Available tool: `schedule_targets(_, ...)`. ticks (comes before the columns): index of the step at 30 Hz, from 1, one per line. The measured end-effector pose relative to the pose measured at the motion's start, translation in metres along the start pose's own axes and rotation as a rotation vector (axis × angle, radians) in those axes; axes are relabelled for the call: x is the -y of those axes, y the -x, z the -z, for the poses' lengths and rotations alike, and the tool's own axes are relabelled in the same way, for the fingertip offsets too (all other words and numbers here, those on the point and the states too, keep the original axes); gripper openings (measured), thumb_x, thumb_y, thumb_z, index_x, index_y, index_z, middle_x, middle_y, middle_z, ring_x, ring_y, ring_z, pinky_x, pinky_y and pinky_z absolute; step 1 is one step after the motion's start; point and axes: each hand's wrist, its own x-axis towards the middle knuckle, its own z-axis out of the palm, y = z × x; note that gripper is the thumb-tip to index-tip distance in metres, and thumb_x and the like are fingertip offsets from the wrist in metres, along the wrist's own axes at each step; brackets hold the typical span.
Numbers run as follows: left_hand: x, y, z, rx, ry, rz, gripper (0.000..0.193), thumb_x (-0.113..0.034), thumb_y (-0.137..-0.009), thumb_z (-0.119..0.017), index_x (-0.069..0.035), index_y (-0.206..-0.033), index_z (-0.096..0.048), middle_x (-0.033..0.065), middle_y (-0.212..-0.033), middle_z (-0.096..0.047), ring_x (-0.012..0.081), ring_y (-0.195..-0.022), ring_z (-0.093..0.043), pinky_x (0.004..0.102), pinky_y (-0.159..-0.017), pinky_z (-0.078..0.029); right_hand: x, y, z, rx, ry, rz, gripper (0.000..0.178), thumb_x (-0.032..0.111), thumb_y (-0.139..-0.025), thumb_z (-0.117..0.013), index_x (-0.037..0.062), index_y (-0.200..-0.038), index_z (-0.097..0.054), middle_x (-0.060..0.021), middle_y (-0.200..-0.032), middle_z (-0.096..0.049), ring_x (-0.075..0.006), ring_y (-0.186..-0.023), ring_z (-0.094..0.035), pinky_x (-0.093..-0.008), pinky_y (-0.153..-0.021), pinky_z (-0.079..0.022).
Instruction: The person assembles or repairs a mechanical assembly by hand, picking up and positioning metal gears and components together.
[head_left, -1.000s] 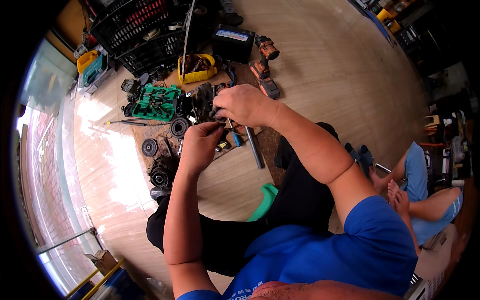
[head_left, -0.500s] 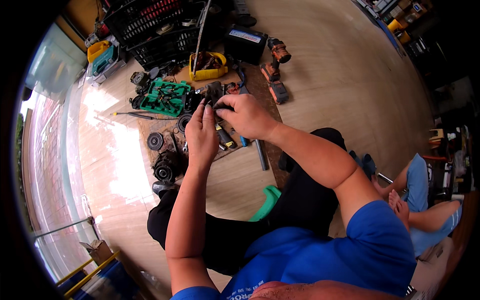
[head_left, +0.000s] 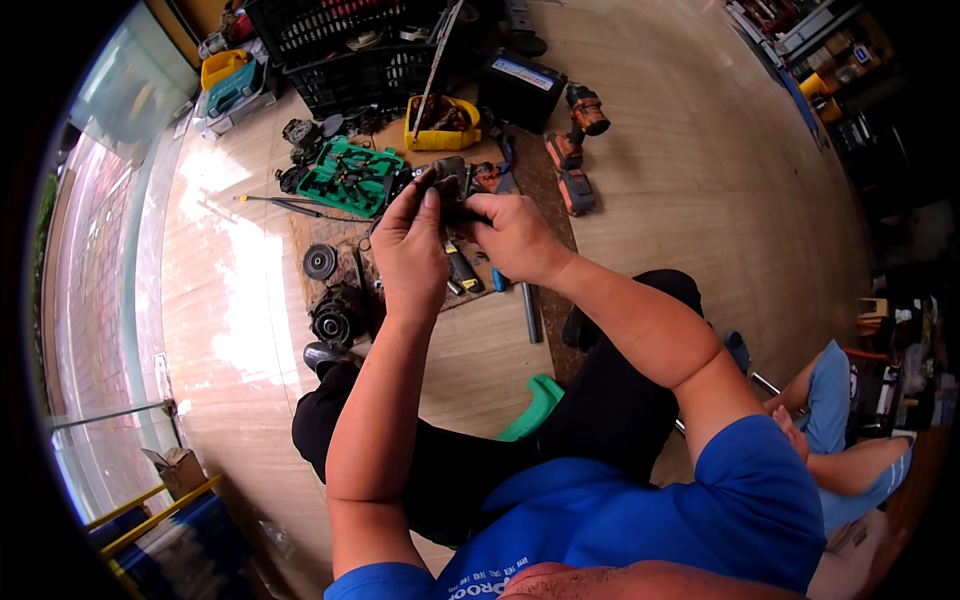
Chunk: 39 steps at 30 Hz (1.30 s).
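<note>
In front of me, above the cluttered work mat, both hands come together around a small dark part [head_left: 449, 188] whose kind I cannot make out. My left hand [head_left: 412, 255] pinches it with thumb and fingers pointing away from me. From the right, my right hand [head_left: 524, 242] closes with bent fingers at its near side; what the fingertips grip is mostly hidden. Beneath the hands lie a black and yellow hand tool [head_left: 463, 270], a blue-handled piece [head_left: 498, 279] and a grey metal tube [head_left: 530, 313]. A round black pulley [head_left: 320, 262] and a dark pulley-fronted machine part [head_left: 336, 315] sit left of my left wrist.
Beyond the hands are an open green tool case [head_left: 345, 178], a yellow container [head_left: 440, 134], a black battery [head_left: 518, 92], orange-black cordless tools [head_left: 570, 155] and black crates [head_left: 350, 85]. A green plastic piece [head_left: 537, 405] stands between my legs. Another person's leg [head_left: 828, 395] shows at right.
The view has turned slightly, so the scene sits further right. My right hand has come a little lower against the left fingertips; both hands stay at the dark part.
</note>
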Motion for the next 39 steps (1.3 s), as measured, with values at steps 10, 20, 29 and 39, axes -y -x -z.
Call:
schedule_targets(10, -0.009, -0.002, 0.006, 0.043, 0.290, 0.093, 0.028, -0.007, -0.098, -0.049, 0.003, -0.123, -0.053, 0.0164, -0.110, -0.065, 0.0235, -0.099, -0.064, 0.0328, -0.089, -0.052, 0.006, 0.000, 0.000, 0.054, -0.147, 0.025, 0.021, 0.002, -0.085, -0.063, 0.0005, -0.106, -0.067, -0.0116, -0.096, -0.071, -0.0135, -0.086, -0.066, -0.0282, -0.079, -0.051)
schedule_targets(20, -0.011, -0.002, 0.007, 0.134, 0.284, 0.143, 0.026, -0.006, -0.096, -0.053, 0.006, -0.119, -0.056, 0.0147, -0.106, -0.066, 0.0200, -0.096, -0.065, 0.0302, -0.086, -0.053, 0.000, -0.007, 0.007, 0.195, -0.689, -0.094, 0.027, -0.003, -0.084, -0.065, -0.0029, -0.111, -0.062, -0.0073, -0.102, -0.068, -0.0126, -0.092, -0.064, -0.0274, -0.084, -0.053)
schedule_targets(29, -0.013, 0.003, 0.004, 0.237, 0.310, 0.285, 0.026, -0.007, -0.095, -0.054, 0.006, -0.117, -0.059, 0.0120, -0.106, -0.066, 0.0160, -0.093, -0.064, 0.0266, -0.081, -0.053, 0.009, -0.005, 0.019, 0.212, -0.550, -0.086, 0.022, -0.002, -0.082, -0.068, -0.0032, -0.104, -0.064, -0.0057, -0.095, -0.068, -0.0112, -0.088, -0.063, -0.0257, -0.081, -0.053)
schedule_targets(39, -0.013, 0.004, 0.003, 0.287, 0.356, 0.269, 0.028, -0.008, -0.096, -0.051, 0.006, -0.120, -0.057, 0.0124, -0.108, -0.065, 0.0169, -0.095, -0.064, 0.0274, -0.083, -0.052, 0.009, -0.006, 0.022, 0.253, -0.571, -0.115, 0.019, -0.002, -0.081, -0.068, -0.0033, -0.100, -0.065, -0.0047, -0.091, -0.068, -0.0108, -0.085, -0.063, -0.0256, -0.079, -0.053)
